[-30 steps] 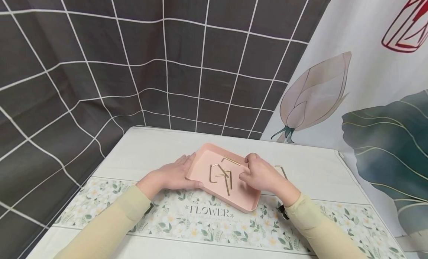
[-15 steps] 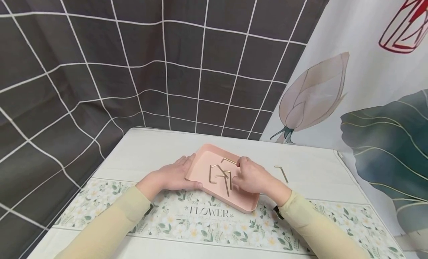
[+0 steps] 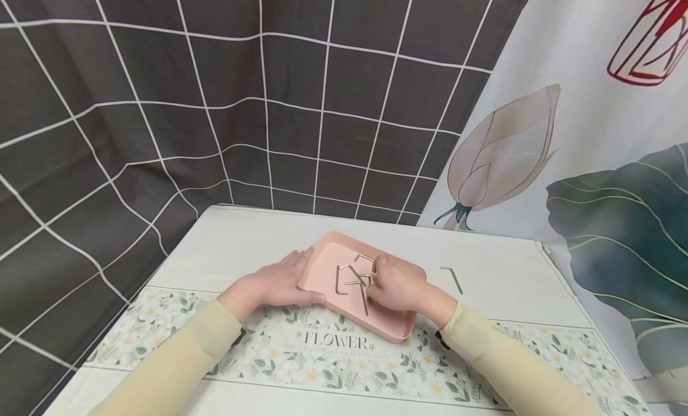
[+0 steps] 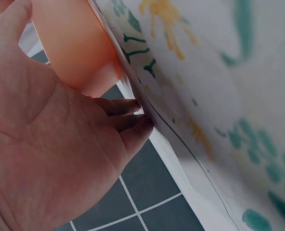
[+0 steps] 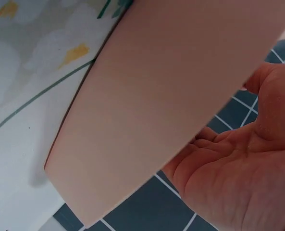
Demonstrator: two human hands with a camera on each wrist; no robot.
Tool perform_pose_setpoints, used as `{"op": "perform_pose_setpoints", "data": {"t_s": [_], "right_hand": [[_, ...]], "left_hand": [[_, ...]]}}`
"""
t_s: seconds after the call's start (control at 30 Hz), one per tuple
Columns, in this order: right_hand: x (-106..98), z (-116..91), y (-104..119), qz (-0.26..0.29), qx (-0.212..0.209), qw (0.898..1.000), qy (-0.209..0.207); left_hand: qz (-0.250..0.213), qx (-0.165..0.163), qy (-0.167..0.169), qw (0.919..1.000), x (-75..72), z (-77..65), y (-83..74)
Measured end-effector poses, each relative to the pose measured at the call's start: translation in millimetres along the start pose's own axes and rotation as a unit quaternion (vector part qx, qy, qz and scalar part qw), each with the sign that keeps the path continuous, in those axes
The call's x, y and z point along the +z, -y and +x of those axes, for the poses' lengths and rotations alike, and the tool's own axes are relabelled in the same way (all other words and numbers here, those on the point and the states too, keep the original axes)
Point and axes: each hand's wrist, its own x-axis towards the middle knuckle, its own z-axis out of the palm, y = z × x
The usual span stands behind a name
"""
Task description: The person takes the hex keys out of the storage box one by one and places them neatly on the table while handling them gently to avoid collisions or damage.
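Note:
A pink tray (image 3: 318, 270) lies slanted on the table, holding several gold L-shaped hex keys (image 3: 363, 299). Against its left end rests my left hand (image 3: 280, 282), thumb along the near side and fingers straight. My right hand (image 3: 398, 284) reaches into the tray over the right part of the pile. Its thumb and index finger are apart, close to a hex key (image 3: 365, 258) near the far wall. The right wrist view has the tray's side (image 5: 147, 106) covering most of those fingertips. Another hex key (image 3: 452, 279) lies on the table right of the tray.
A white tablecloth (image 3: 252, 231) with a floral band and the word FLOWER covers the table. Behind it hangs a dark curtain with white grid lines (image 3: 290, 123). A pale curtain with flower prints (image 3: 500, 153) hangs at the right.
My right hand has moved left, deeper over the tray, covering part of the hex keys and uncovering the one on the table. The left hand and the tray have stayed put.

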Motion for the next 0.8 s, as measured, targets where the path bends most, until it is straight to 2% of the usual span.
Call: {"op": "perform_pose_setpoints", "data": {"t_s": [0.23,0.57,0.8], "right_hand": [[5.3,6.2,3.4,-0.003,-0.019,1.0,0.016],[12.8,10.6,3.8,0.005,-0.003,0.998,0.063],[13.7,12.5,6.1,0.006,0.023,0.996,0.086]], "left_hand": [[-0.001,-0.001,-0.001,1.0,0.8,0.3,1.4],[0.002,-0.005,0.002,1.0,0.1,-1.0,0.8],[0.003,-0.009,0.003,1.0,0.4,-0.6,0.6]]}}
